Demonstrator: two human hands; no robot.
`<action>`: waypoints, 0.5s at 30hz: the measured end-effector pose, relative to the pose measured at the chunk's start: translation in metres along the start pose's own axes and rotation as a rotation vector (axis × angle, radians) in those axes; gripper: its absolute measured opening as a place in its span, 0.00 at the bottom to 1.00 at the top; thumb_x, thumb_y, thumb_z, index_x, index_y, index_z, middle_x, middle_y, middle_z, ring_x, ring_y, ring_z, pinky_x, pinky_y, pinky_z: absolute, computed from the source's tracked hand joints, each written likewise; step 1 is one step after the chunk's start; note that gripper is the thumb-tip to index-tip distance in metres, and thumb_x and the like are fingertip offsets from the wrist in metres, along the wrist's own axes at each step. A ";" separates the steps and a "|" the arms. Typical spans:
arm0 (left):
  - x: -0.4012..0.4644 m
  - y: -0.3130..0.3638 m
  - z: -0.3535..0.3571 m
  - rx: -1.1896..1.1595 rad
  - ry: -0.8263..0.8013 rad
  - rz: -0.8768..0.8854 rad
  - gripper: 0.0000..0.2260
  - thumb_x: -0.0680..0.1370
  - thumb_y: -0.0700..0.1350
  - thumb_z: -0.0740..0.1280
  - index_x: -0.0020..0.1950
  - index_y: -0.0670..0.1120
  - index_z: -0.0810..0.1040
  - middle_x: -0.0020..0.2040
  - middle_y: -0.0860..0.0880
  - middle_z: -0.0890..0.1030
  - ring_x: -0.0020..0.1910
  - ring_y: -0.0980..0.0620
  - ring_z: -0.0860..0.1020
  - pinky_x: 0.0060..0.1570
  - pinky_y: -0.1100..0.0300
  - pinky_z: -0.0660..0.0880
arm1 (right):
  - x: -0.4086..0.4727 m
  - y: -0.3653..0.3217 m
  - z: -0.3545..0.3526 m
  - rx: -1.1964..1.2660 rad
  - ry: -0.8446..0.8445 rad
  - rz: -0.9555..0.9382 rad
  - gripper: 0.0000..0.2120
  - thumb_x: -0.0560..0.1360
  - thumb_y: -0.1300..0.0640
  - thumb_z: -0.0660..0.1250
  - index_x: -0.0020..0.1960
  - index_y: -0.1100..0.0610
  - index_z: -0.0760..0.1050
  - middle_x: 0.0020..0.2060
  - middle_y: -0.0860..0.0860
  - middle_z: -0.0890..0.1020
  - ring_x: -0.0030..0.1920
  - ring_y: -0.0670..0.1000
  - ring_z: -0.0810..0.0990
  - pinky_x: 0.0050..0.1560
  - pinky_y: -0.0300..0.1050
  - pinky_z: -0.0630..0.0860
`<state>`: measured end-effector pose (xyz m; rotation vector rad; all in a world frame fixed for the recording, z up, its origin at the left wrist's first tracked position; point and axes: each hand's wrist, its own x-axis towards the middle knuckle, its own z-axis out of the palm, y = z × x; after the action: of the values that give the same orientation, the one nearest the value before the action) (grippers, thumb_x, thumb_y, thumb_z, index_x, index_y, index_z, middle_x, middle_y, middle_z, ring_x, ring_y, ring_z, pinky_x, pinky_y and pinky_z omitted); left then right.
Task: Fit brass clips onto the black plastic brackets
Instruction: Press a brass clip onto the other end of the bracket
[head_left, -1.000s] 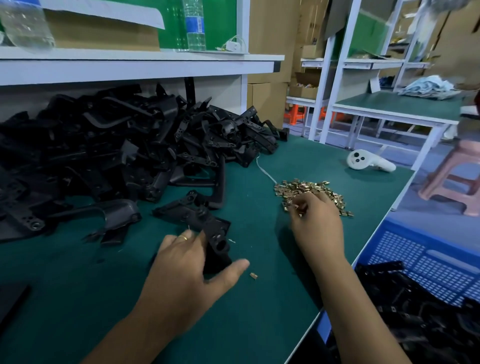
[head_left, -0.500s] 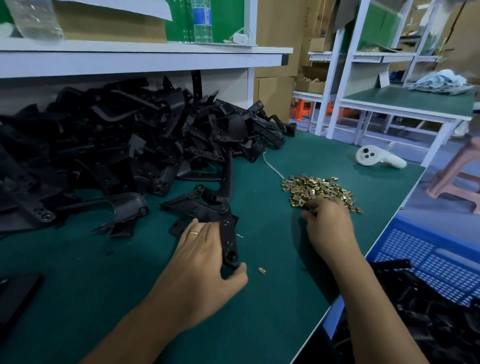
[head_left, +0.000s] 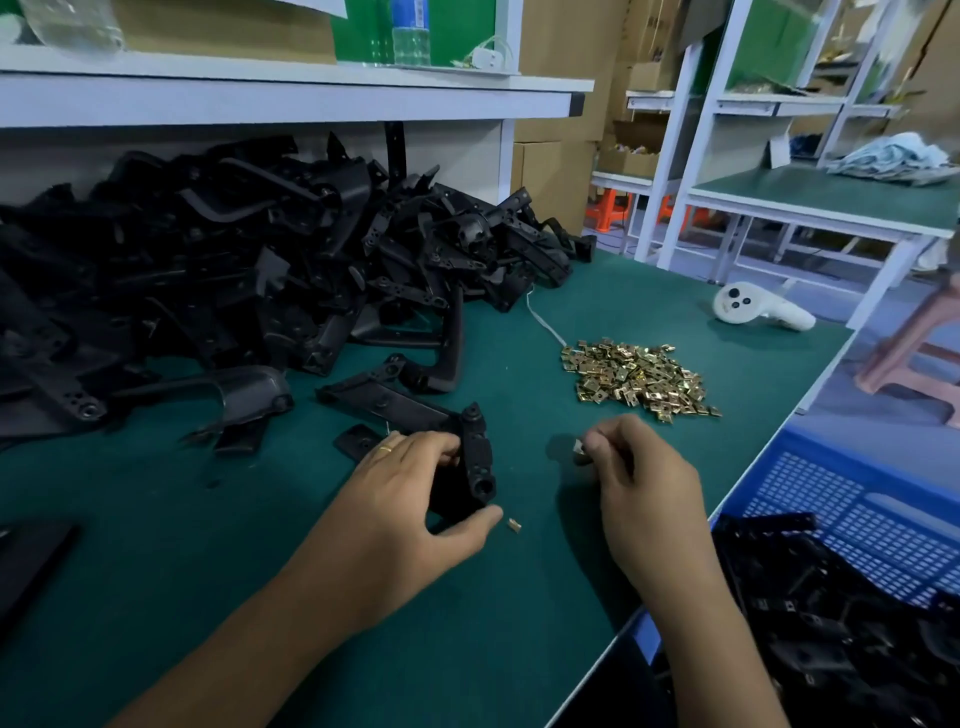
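bracket (head_left: 475, 465): black plastic, on green bench mat (head_left: 208, 545), just front-left of clip pile
left hand (head_left: 410, 499): fingers curled over bracket top, thumb under its near end, gripping it
clip in hand (head_left: 579, 451): small, partly hidden, looks like one brass clip
right hand (head_left: 636, 475): fingertips pinched together on clip, just right of bracket, not touching it
clip pile (head_left: 641, 379): loose brass clips, behind right hand
stray clip (head_left: 514, 525): on mat by left thumb
bracket heap (head_left: 234, 270): far left of pile
blue crate (head_left: 857, 514): right of bench, holds black parts
step tip: likely keep bracket steady, line clip's open side square to bracket edge, push fully home; skewed clip may jam
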<state>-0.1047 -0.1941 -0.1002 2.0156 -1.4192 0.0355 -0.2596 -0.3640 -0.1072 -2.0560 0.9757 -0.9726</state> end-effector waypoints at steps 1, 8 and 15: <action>-0.001 0.000 0.000 -0.014 0.013 0.028 0.31 0.74 0.66 0.66 0.72 0.52 0.72 0.64 0.65 0.72 0.63 0.77 0.58 0.68 0.79 0.53 | -0.006 -0.004 0.003 0.155 -0.022 0.030 0.11 0.84 0.55 0.64 0.42 0.49 0.76 0.38 0.45 0.83 0.37 0.45 0.79 0.40 0.42 0.74; 0.003 0.000 -0.001 0.148 0.025 0.235 0.33 0.75 0.64 0.72 0.73 0.46 0.73 0.67 0.56 0.77 0.72 0.58 0.70 0.80 0.52 0.56 | -0.014 -0.019 0.011 0.680 -0.192 0.073 0.05 0.82 0.66 0.66 0.52 0.60 0.80 0.39 0.52 0.84 0.38 0.48 0.81 0.41 0.40 0.78; 0.007 0.002 0.000 0.219 0.006 0.291 0.33 0.73 0.62 0.73 0.74 0.49 0.72 0.67 0.56 0.79 0.73 0.57 0.70 0.79 0.43 0.57 | -0.018 -0.022 0.002 0.874 -0.276 0.108 0.08 0.81 0.67 0.66 0.55 0.62 0.84 0.44 0.61 0.87 0.43 0.53 0.85 0.47 0.41 0.82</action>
<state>-0.1035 -0.2006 -0.0966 1.9576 -1.7587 0.3366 -0.2581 -0.3371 -0.0967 -1.3288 0.3894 -0.8224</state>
